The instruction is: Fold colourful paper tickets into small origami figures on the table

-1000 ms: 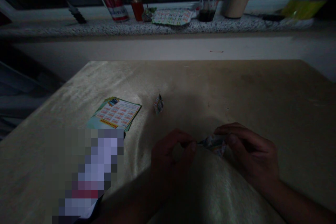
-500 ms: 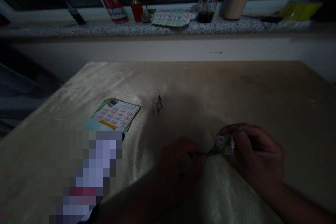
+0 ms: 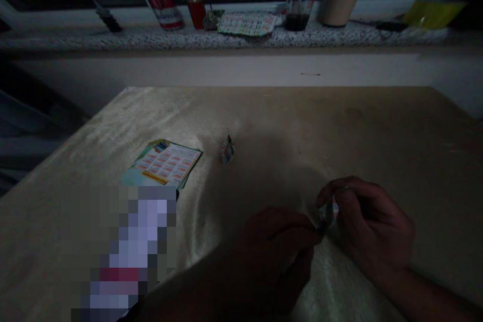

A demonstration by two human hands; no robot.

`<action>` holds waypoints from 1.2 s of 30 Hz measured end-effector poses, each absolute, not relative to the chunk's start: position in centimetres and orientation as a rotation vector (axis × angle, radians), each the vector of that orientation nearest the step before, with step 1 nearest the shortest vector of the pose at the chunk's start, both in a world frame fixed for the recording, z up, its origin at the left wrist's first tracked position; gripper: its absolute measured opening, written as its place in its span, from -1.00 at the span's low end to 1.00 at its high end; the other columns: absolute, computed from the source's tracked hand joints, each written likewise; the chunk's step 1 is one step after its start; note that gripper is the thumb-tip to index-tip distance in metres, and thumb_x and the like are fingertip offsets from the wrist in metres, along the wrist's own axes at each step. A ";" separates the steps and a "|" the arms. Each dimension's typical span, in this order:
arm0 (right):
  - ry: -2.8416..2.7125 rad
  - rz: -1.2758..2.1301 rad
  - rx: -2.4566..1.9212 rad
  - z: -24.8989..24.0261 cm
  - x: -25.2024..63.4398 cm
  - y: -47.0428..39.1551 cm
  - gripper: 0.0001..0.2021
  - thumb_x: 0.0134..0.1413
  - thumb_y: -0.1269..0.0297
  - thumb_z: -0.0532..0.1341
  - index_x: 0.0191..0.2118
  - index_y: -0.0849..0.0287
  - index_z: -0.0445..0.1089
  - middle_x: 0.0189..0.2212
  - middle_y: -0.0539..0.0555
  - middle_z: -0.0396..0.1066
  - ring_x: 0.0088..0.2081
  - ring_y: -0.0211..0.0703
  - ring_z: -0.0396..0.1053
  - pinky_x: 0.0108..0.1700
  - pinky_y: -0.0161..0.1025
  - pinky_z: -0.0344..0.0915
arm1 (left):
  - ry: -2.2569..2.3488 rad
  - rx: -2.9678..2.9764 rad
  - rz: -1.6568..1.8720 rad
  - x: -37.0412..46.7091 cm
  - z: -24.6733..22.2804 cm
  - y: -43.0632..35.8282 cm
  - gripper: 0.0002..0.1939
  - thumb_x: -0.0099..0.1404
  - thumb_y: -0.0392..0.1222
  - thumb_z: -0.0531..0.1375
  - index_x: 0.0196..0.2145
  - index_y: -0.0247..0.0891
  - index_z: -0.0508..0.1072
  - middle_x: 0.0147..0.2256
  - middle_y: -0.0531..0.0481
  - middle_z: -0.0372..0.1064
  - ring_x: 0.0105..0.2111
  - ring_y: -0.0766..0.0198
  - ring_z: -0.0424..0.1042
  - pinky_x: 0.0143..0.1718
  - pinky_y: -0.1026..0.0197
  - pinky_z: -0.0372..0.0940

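Right hand and left hand were close together, fingertips clamped on opposite ends of a small folded printed paper, over the near right part of the table. Dim and creased, the folded printed paper showed grey-green faces and a pale edge with reddish-orange marks beside the right thumb; the left fingers partly hid its lower end. Farther away and left rested a second folded paper, also printed, with a dark pointed tip. Left of that lay overlapping calendar-like cards.
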State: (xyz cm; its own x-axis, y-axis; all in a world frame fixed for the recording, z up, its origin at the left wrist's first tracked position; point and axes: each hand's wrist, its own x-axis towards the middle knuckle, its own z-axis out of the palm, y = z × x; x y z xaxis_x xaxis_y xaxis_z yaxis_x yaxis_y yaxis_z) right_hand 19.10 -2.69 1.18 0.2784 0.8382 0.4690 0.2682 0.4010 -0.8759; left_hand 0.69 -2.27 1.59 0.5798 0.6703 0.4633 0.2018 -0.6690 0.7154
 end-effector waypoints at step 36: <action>-1.241 0.836 -1.102 1.5 18.7 -3.4 -0.87 0.34 0.26 0.21 -0.27 0.09 0.46 -0.35 0.06 0.59 -0.35 -0.23 0.53 -0.36 -0.39 0.47 | 0.895 1.366 0.634 0.6 2.1 -0.8 -0.64 0.42 -0.02 0.19 -0.38 -0.31 0.64 -0.50 -0.04 0.58 -0.50 0.30 0.56 -0.39 0.32 0.38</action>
State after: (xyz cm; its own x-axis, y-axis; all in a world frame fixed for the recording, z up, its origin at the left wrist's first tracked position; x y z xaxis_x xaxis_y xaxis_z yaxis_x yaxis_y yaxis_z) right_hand 18.71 -3.41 1.45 0.1683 0.9396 0.2979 0.0771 0.2887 -0.9543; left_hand 0.59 -0.82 2.13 0.5377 0.8260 -0.1694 0.1141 0.1278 0.9852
